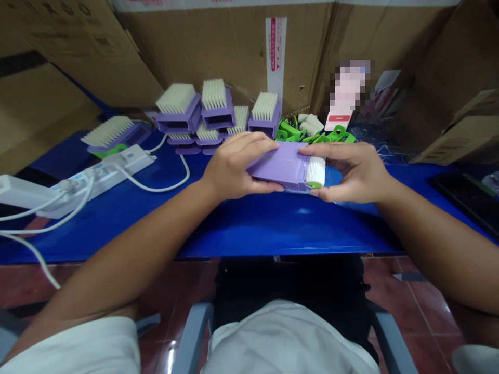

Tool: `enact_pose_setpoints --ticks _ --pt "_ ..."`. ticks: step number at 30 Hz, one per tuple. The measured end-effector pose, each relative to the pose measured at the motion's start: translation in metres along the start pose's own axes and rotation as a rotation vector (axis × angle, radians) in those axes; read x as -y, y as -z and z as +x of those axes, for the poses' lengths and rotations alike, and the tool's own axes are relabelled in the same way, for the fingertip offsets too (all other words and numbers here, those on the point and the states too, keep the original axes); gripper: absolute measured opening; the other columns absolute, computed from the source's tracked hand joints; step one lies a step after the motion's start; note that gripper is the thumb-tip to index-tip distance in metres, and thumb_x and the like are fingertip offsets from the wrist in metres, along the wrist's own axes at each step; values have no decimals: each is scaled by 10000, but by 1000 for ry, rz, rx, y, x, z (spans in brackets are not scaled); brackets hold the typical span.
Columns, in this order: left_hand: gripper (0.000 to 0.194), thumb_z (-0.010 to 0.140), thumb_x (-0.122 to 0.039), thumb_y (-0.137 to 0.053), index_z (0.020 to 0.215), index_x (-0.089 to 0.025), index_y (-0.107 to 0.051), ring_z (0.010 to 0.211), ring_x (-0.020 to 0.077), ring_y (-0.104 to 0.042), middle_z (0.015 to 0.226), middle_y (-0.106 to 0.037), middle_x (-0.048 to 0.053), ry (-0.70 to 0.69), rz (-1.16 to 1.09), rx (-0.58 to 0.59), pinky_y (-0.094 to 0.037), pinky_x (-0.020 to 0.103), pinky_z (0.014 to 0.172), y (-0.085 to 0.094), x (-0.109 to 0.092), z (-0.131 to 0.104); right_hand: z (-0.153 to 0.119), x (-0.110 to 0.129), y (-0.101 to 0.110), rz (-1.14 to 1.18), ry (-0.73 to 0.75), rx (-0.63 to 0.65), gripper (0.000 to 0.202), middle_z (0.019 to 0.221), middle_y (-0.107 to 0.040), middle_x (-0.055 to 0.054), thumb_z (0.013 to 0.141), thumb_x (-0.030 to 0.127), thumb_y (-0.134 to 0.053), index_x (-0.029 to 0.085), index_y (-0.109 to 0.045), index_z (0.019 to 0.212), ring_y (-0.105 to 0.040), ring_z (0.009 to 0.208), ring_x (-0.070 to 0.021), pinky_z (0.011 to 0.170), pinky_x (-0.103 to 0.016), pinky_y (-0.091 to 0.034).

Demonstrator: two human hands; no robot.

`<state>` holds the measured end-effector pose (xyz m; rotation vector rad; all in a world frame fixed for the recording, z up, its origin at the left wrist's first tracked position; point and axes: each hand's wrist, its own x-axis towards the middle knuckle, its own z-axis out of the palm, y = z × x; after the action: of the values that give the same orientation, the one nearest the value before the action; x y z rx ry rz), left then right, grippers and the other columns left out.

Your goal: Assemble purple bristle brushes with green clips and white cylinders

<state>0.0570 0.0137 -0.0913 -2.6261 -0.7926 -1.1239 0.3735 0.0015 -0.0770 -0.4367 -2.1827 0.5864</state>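
Both hands hold one purple plastic brush body (281, 162) just above the blue table. My left hand (242, 165) is closed around its left end, thumb on the near side and fingers over the top. At the right end, my right hand (353, 169) pinches the body between fingers on top and thumb below. A white ribbed roller (315, 171) with a green end piece sits at that right end, beside my right fingertips. The underside of the body is mostly hidden.
Purple brushes with pale bristles (179, 106) stand stacked behind. Green clips (290, 131) and white rollers (311, 124) lie at the back, near a phone (346, 98). A power strip (97, 176) with white cables is left, a dark phone-like object (468, 200) right. Cardboard boxes (234, 52) wall the back.
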Motion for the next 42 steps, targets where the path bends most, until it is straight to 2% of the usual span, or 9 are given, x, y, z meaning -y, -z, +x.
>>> enact_pose_setpoints --ticks 5,13,20,25,30,35,42 --pt "861 832 -917 -776 1343 -225 -745 1219 378 -770 1287 -804 143 42 -3 27 -577 574 1130 2 -2 1 -1 1 1 -12 -64 10 714 1413 -839 -23 779 380 -1017 408 -792 1456 -826 1231 -341 1088 -503 -695" --pt "863 851 -902 -776 1388 -228 -721 1237 376 -767 1328 -795 148 24 6 23 -577 557 1132 4 -4 0 1 0 0 -23 54 -10 822 1429 -837 -57 746 288 -1036 364 -759 1517 -834 1219 -318 1036 -429 -690" --pt "836 873 -886 -767 1370 -214 -728 1221 369 -777 1307 -803 144 -5 -18 -7 -584 551 1129 1 -3 0 0 2 -1 -18 -56 -12 712 1410 -841 -11 777 353 -1012 416 -792 1450 -831 1222 -331 1075 -494 -694" --pt "851 842 -895 -788 1376 -235 -725 1227 379 -765 1303 -798 140 34 2 25 -572 571 1135 2 -3 0 0 1 -2 -27 10 -24 780 1405 -845 -26 745 311 -1030 395 -780 1479 -840 1207 -330 1053 -493 -706" --pt "852 837 -874 -810 1391 -233 -719 1250 386 -757 1327 -789 146 34 -2 40 -569 577 1146 3 -2 0 1 4 -3 -50 10 -34 777 1405 -846 -24 745 308 -1030 397 -783 1477 -840 1210 -338 1062 -503 -704" --pt "838 865 -888 -769 1376 -226 -727 1231 370 -774 1309 -804 140 8 0 9 -583 550 1132 2 -2 0 0 5 -4 -70 -60 -32 737 1401 -845 -21 759 347 -1021 412 -795 1458 -832 1220 -348 1073 -500 -704" --pt "835 852 -905 -762 1336 -224 -739 1218 366 -774 1287 -806 136 39 -14 26 -588 542 1131 2 -3 1 -1 -1 -6 18 -5 -43 804 1425 -835 -20 750 275 -1031 418 -769 1497 -827 1258 -322 1069 -466 -705"
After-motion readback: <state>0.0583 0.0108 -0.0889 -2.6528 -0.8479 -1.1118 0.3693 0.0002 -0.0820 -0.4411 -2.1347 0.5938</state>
